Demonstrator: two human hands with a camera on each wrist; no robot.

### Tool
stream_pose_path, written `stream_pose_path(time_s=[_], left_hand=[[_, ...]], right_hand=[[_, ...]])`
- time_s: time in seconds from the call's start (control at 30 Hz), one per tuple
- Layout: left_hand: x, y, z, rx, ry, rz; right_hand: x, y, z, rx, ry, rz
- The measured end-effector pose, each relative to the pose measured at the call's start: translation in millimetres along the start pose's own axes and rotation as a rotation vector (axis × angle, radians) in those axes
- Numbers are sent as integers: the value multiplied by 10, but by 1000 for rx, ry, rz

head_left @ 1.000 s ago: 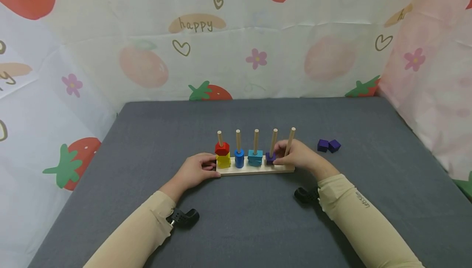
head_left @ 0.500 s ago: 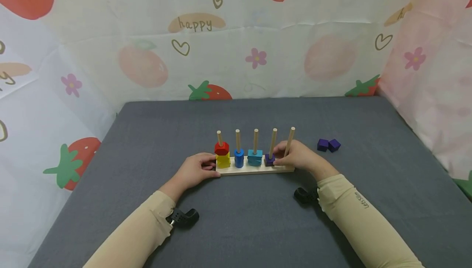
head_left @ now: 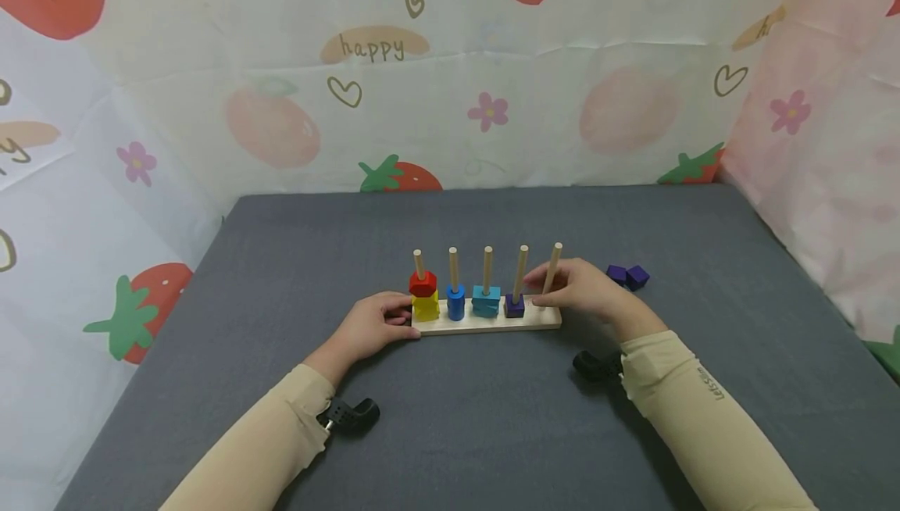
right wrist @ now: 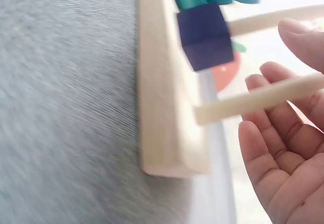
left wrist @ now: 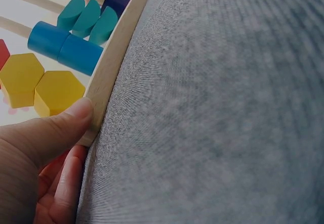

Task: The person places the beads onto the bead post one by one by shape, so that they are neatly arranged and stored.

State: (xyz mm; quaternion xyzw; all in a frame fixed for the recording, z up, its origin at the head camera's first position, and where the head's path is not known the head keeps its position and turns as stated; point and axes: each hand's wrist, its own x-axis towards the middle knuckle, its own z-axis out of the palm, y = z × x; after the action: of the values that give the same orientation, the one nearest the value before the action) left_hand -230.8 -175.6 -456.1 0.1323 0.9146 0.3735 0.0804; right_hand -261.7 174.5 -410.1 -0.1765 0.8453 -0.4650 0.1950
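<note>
A wooden peg board (head_left: 485,325) with upright pegs stands on the grey cloth. My left hand (head_left: 371,325) grips its left end, thumb at the front edge and fingers curled beside the end. The leftmost peg carries a red block (head_left: 423,284) above yellow hexagonal blocks (left wrist: 61,91). Blue cylinders (left wrist: 80,53), then teal rounded blocks (left wrist: 86,17), sit on the following pegs. One purple cube (right wrist: 206,37) rests low on the fourth peg. Around the bare rightmost peg (right wrist: 253,101) my right hand (head_left: 591,292) is spread, its fingers apart from the cube and holding nothing.
Two loose purple cubes (head_left: 637,278) lie side by side on the grey tablecloth (head_left: 464,425), behind and right of the right hand. A printed curtain (head_left: 534,136) borders the table at the back and sides.
My right hand has let go of the purple cube on the fourth peg and moved a little right, its fingers spreading. The left hand has stayed on the board.
</note>
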Motion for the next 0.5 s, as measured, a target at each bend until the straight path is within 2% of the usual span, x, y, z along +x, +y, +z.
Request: stream_pose_path(time_s=[0.2,0.5], left_hand=[[6,-15,3,-6,4,9],[15,-24,3,-3,2,13]], right_hand=[[-113,6,-184,23,15,-13],[-272,224,-565,-27,170,20]])
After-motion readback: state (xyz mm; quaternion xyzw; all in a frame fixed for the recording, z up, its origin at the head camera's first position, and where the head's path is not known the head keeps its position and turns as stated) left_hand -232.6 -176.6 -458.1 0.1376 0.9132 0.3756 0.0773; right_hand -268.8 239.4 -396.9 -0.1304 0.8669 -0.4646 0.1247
